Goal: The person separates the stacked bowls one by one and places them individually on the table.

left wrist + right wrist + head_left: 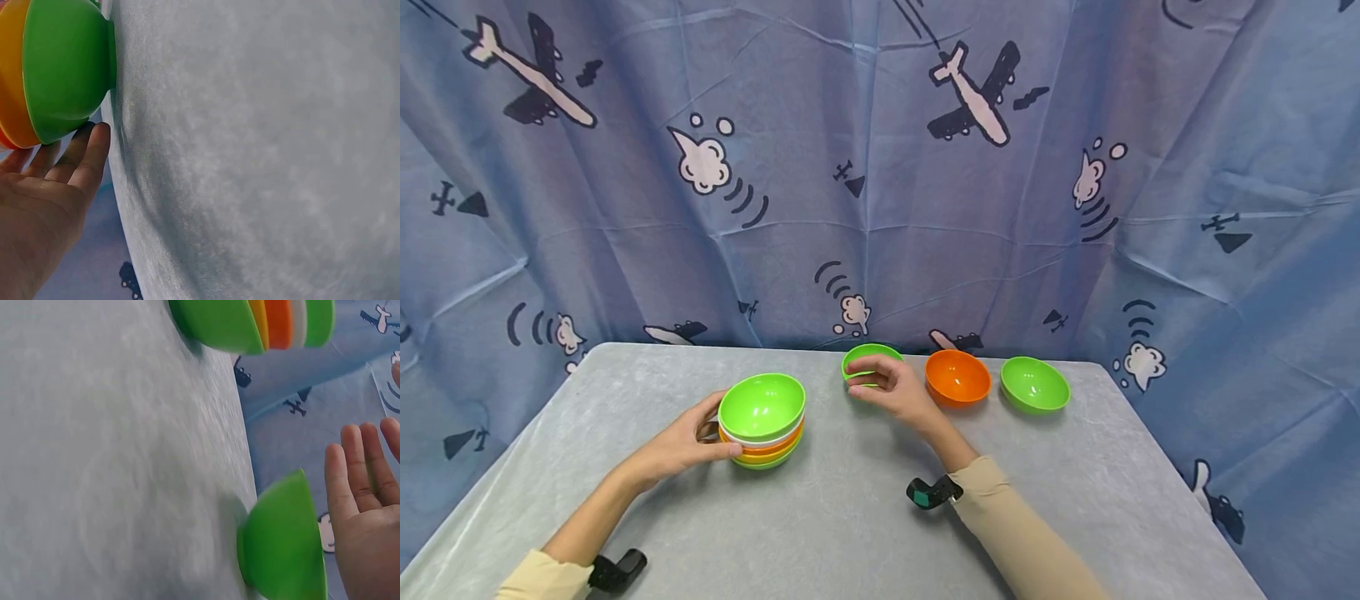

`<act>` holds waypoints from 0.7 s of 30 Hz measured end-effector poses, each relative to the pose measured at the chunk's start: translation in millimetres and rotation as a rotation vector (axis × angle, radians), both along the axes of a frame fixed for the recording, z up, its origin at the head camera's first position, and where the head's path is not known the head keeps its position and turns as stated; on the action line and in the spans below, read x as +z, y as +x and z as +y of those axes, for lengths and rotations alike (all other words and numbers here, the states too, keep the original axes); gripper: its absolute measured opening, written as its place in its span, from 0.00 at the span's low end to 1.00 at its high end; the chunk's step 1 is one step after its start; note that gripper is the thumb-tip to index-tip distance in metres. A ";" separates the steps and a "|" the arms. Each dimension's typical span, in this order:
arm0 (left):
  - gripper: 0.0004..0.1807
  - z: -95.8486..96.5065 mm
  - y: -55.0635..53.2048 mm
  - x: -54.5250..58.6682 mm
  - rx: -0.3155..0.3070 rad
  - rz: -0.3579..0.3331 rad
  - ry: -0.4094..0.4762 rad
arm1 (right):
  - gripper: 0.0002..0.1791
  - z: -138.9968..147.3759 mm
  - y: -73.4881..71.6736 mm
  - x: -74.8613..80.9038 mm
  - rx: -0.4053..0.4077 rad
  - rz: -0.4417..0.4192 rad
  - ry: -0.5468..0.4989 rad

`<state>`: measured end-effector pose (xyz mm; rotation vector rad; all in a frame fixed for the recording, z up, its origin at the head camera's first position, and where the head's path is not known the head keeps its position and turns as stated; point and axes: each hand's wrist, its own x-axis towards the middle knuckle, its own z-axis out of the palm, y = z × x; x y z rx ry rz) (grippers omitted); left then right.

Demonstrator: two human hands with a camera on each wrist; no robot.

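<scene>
My left hand (681,442) holds the left side of a stack of nested bowls, thumb at the front and fingers round the back. A light green bowl (762,407) tops the stack, over white, orange and yellow rims and a green bowl (69,69) at the base. My right hand (895,392) is raised over a single green bowl (872,352) at the table's back, hiding part of it. In the right wrist view this bowl (278,544) stands apart from the fingers, which are extended with nothing between them.
An orange bowl (957,377) and another green bowl (1034,385) stand along the back right of the grey table (820,533). Behind the table's back edge hangs a blue curtain (805,167) printed with airplanes.
</scene>
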<state>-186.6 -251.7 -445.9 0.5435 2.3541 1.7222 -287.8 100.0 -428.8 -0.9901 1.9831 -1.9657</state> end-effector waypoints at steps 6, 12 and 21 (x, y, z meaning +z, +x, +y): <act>0.45 0.0 -0.2 1.3 -0.002 0.000 -0.005 | 0.20 -15.1 4.4 -2.2 0.042 -0.024 -0.011; 0.45 0.0 0.1 1.0 0.002 0.000 -0.010 | 0.22 -27.7 8.9 -4.9 0.090 -0.027 -0.021; 0.45 -0.1 -0.3 0.4 -0.002 0.000 -0.006 | 0.28 -41.9 14.2 -5.8 0.135 -0.060 0.015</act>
